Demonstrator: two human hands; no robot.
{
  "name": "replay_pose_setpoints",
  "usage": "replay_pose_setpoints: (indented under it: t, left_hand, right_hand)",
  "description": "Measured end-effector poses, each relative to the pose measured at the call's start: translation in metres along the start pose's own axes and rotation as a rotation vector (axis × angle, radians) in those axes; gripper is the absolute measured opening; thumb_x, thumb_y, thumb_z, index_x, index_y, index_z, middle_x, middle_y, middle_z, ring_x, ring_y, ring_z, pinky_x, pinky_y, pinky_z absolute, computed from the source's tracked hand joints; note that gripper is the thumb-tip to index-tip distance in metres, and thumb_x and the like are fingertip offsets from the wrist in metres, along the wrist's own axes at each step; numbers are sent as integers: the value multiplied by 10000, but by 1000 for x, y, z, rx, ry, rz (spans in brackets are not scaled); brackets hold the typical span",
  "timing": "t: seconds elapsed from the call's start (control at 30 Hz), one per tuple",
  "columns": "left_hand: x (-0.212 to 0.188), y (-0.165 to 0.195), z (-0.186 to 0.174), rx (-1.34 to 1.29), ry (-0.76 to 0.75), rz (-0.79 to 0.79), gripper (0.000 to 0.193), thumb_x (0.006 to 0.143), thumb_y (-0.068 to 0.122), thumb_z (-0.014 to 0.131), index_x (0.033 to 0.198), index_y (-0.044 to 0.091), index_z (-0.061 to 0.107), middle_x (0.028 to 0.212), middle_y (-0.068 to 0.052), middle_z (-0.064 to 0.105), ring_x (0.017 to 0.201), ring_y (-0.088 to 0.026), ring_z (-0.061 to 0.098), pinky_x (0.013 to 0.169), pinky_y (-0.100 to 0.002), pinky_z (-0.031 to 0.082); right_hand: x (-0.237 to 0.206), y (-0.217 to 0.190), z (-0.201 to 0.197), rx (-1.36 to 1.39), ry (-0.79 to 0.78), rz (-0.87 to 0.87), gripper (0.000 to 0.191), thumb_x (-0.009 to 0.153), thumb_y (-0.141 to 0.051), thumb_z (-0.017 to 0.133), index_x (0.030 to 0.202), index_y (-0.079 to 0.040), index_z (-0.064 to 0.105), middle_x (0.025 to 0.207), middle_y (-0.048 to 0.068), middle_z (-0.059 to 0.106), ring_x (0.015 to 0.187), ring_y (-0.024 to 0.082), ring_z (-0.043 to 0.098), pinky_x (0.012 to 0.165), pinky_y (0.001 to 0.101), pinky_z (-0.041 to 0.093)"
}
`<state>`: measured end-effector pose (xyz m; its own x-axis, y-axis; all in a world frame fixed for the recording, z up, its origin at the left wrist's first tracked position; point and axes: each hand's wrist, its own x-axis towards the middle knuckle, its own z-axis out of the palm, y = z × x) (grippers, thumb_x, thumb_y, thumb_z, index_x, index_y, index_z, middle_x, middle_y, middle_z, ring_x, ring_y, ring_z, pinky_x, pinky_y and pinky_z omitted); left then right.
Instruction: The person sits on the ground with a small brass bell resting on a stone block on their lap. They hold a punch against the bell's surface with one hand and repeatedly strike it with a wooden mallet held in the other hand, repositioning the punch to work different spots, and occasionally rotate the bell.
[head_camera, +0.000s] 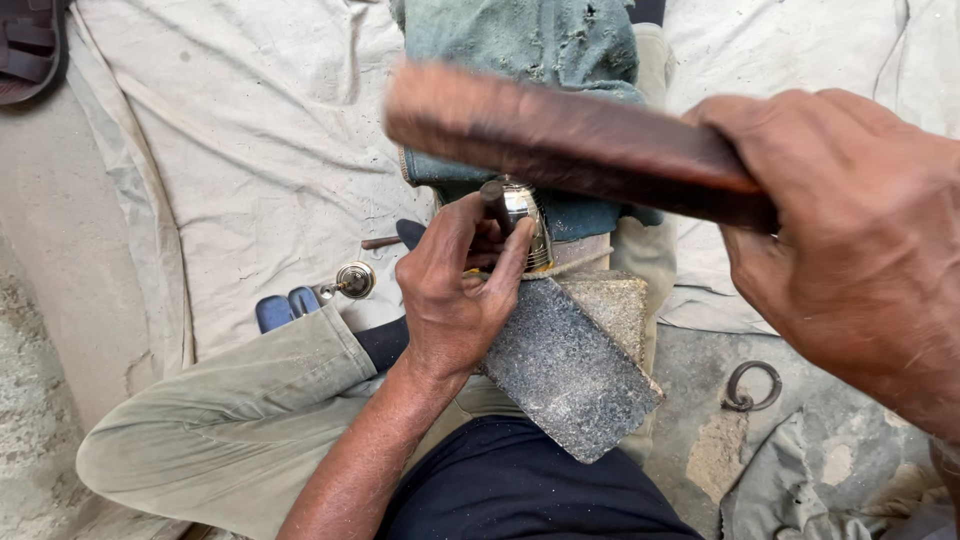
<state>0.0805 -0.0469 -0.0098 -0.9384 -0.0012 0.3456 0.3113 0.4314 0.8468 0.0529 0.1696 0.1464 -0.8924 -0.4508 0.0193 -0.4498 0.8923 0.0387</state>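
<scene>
My left hand (455, 290) pinches a dark metal punch (494, 200) upright against a small shiny metal piece (524, 222) that rests at the top of a grey stone block (570, 365) on my lap. My right hand (850, 240) is raised near the camera and grips a long dark wooden stick (560, 140), blurred, held across above the punch. A teal cloth (530, 60) lies over my knee beyond the metal piece.
Pliers with blue handles (290, 305) and a small round metal part (355, 280) lie on the pale cloth (250, 150) to the left. A metal ring (752, 388) sits on the ground at right. A sandal (30, 45) shows at top left.
</scene>
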Motion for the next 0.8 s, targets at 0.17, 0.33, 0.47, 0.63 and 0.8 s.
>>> replay_pose_setpoints:
  t: [0.17, 0.33, 0.47, 0.63, 0.8]
  left_hand:
    - [0, -4, 1, 36, -30, -38, 247, 959, 124, 852, 1060, 28, 648, 890, -66, 702, 748, -134, 729, 664, -275, 609]
    - [23, -7, -5, -43, -145, 69, 336, 954, 153, 826, 1237, 66, 668, 992, -53, 724, 827, -144, 751, 699, -254, 669]
    - [64, -8, -2, -113, -464, 28, 450, 867, 165, 831, 1293, 129, 692, 937, -43, 774, 804, -141, 776, 650, -269, 666]
    - [97, -1, 17, 41, -804, 229, 432, 778, 131, 831, 1195, 126, 717, 975, -83, 780, 787, -202, 760, 700, -347, 631]
    - [113, 6, 31, 125, -987, 354, 255, 828, 62, 752, 1082, 79, 744, 890, -140, 764, 800, -303, 747, 660, -439, 584]
  right_hand:
    - [-14, 7, 8, -101, -26, 27, 351, 879, -59, 801, 1196, 49, 697, 851, 178, 709, 723, 256, 692, 684, 374, 601]
    - [-35, 34, 50, 322, 154, 63, 437, 842, -35, 813, 1229, 95, 655, 914, 205, 686, 822, 283, 697, 727, 384, 604]
    - [-68, 39, 119, 1249, 300, 440, 453, 936, -109, 794, 1328, 2, 595, 985, 70, 676, 843, 160, 712, 765, 319, 662]
    - [-121, 16, 195, 1484, 201, 786, 399, 808, 27, 812, 1144, 2, 598, 855, 73, 666, 752, 159, 686, 645, 329, 626]
    - [-159, -14, 229, 1350, 203, 961, 333, 840, 4, 788, 1124, 5, 613, 851, 61, 693, 740, 125, 683, 659, 265, 597]
